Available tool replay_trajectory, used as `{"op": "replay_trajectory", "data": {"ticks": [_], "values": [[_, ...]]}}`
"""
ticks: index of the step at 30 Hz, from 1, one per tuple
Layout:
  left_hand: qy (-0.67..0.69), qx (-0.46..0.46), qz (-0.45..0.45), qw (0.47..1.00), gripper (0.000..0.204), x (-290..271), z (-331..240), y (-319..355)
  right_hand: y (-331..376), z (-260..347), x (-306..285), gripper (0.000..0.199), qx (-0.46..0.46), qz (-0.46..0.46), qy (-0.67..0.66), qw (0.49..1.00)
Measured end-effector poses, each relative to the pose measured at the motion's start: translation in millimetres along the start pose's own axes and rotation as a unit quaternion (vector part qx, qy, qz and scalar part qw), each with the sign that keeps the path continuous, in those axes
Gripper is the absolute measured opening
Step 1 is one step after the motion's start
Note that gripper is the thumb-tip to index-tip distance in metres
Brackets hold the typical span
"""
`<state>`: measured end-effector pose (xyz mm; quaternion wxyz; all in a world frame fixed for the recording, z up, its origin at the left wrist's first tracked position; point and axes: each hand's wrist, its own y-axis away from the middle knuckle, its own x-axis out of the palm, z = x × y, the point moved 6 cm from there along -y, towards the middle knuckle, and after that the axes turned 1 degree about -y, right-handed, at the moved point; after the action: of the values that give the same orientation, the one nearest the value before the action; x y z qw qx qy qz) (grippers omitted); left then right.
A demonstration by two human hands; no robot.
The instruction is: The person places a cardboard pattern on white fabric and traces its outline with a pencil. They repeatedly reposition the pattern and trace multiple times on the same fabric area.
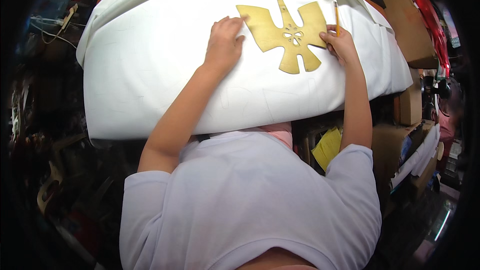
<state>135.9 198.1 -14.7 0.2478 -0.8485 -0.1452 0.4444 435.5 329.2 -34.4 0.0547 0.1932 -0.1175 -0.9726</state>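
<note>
Fingers of your left hand press flat on the gold shape; your right hand pinches the pencil. Hold firm on the white cloth, trace slowly.

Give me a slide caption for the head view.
Left hand pins a tan template on white fabric while right hand holds a pencil.

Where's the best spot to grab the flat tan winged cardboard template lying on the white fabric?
Probably the bottom stem of the tan winged cardboard template, coming from the near side. It lies flat on the white fabric, so slide fingers under that free edge. The left hand presses one wing; the right hand, holding a pencil, touches the other.
</note>
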Motion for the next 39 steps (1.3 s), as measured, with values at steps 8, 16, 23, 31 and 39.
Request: {"op": "replay_trajectory", "data": {"ticks": [8,16,23,31,39], "values": [[-0.035,-0.107,0.140,0.984,0.090,8.2,17.6,5.2,9.7,-5.6,-5.7,0.037,-0.033,-0.015,0.000,0.999],[-0.081,-0.088,0.148,0.982,0.097,6.2,8.8,2.3,12.1,-9.6,-3.7,0.038,-0.078,-0.021,0.050,0.995],[-0.076,-0.104,0.151,0.980,0.096,9.9,8.7,2.7,21.3,-10.2,-3.1,0.045,-0.112,-0.081,0.122,0.983],[0.044,0.085,0.148,0.984,0.059,27.9,-49.0,13.4,30.7,33.5,34.5,0.031,-0.234,-0.056,-0.196,0.951],[0.040,0.145,0.208,0.966,0.026,72.5,-87.4,40.5,85.2,51.7,123.1,0.036,-0.229,0.138,0.064,0.962]]}}
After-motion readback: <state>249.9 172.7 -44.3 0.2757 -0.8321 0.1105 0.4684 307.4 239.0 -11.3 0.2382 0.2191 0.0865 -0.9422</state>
